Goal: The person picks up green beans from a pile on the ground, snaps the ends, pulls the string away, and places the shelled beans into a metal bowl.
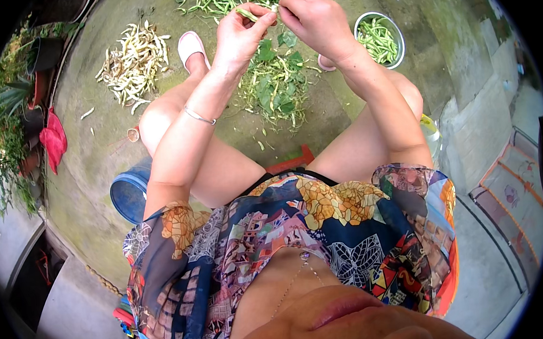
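Observation:
My left hand [243, 31] has a green bean pod [246, 15] between thumb and fingers. Close beside it, my right hand [316, 22] has its fingertips pinched together near a small pale piece of bean [274, 8]; whether it grips that piece is hard to tell. Behind the hands, green bean pods [214, 0] lie spread on the ground. Below the hands, between my feet, is a heap of bean leaves and trimmings [280, 89]. A metal basin [402, 40] at the right holds green beans.
Pale, dried-looking bean pods [134, 66] lie heaped at the left. A blue plastic bucket [128, 197] stands beside my left thigh, and a yellow-rimmed container [430, 127] by my right. Potted plants [6, 139] and a red cloth [54, 141] are at the far left.

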Demonstrator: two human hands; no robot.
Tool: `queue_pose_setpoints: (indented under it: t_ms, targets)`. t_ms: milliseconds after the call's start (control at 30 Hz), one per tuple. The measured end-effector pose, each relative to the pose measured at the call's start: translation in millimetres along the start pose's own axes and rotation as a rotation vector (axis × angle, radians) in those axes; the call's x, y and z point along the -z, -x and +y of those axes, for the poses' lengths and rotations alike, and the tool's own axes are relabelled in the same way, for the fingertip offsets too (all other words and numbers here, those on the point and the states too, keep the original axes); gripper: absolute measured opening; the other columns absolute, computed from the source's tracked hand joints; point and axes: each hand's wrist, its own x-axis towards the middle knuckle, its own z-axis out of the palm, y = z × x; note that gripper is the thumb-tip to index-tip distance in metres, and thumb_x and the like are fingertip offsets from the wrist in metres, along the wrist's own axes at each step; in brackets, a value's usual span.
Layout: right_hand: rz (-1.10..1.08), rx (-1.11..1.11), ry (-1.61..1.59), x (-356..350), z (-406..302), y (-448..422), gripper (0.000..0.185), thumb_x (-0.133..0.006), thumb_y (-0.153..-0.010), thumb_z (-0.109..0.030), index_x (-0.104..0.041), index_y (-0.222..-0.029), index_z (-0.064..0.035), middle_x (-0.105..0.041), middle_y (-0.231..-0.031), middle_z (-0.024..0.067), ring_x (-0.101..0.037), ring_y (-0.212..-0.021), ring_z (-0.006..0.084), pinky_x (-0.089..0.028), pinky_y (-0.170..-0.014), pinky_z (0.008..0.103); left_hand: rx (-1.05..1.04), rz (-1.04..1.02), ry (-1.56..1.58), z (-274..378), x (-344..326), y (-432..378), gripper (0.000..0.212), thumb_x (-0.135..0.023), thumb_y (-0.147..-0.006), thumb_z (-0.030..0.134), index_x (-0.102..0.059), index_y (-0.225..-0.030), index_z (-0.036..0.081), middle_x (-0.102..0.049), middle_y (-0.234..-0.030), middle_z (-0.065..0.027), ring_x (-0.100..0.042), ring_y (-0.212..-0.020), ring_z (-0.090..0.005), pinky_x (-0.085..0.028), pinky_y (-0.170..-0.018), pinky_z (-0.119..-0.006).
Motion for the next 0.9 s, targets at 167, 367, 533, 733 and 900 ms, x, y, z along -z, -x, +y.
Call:
queue_pose_setpoints:
  t_ms: [167,367,533,733,900]
  targets:
    - [-0.126,-0.192,-0.149,-5.1,22.6,-4.2,0.015,-0.065,-0.083,-0.013,-0.069,-0.097,-0.0098,-0.066,-0.080,0.0089,-0.065,-0.070,0.0241,-0.052,-0.062,0.0361,0.037,-0.022,0.185,-2.9,-2.3,-2.9,0.019,-0.068,-0.090,0.011,-0.064,-0.105,0.002,-0.068,-0.090,-0.0051,-0.057,-0.074,-0.0071,-0.048,-0.069,-0.021]
    - [-0.447,-0.283,-0.304,12.7,22.9,5.1,0.025,-0.065,-0.085,-0.010,-0.068,-0.110,-0.0114,-0.066,-0.088,0.0042,-0.060,-0.071,0.0149,-0.049,-0.066,0.0285,-0.004,-0.050,0.150,-3.2,2.5,0.0,0.025,-0.067,-0.089,0.008,-0.063,-0.112,0.000,-0.068,-0.099,-0.0078,-0.060,-0.084,-0.0102,-0.050,-0.077,-0.022]
    - [-0.186,-0.206,-0.563,9.1,7.0,0.3,0.022,-0.067,-0.086,-0.009,-0.065,-0.108,-0.0065,-0.065,-0.089,0.0047,-0.061,-0.074,0.0137,-0.050,-0.065,0.0265,-0.014,-0.103,-0.092,-5.1,2.1,-0.7,0.021,-0.064,-0.091,0.008,-0.062,-0.110,0.000,-0.068,-0.096,-0.0064,-0.060,-0.080,-0.0093,-0.050,-0.075,-0.022]
    - [-0.168,-0.232,-0.605,0.3,-1.0,6.7,0.017,-0.068,-0.084,-0.007,-0.064,-0.101,-0.0039,-0.062,-0.086,0.0050,-0.060,-0.074,0.0134,-0.050,-0.065,0.0272,-0.089,-0.064,-0.531,-3.2,-4.5,3.2,0.028,-0.066,-0.086,0.008,-0.058,-0.111,-0.001,-0.069,-0.086,-0.0100,-0.066,-0.077,-0.0152,-0.053,-0.068,-0.028]
    - [-0.253,-0.152,-0.590,-17.4,10.7,17.5,0.019,-0.070,-0.082,-0.006,-0.064,-0.101,-0.0021,-0.060,-0.084,0.0053,-0.059,-0.073,0.0142,-0.048,-0.065,0.0263,-0.188,-0.140,-0.703,-3.6,-8.7,6.2,0.031,-0.063,-0.082,0.003,-0.055,-0.111,-0.001,-0.068,-0.091,-0.0201,-0.069,-0.085,-0.0320,-0.054,-0.073,-0.038]
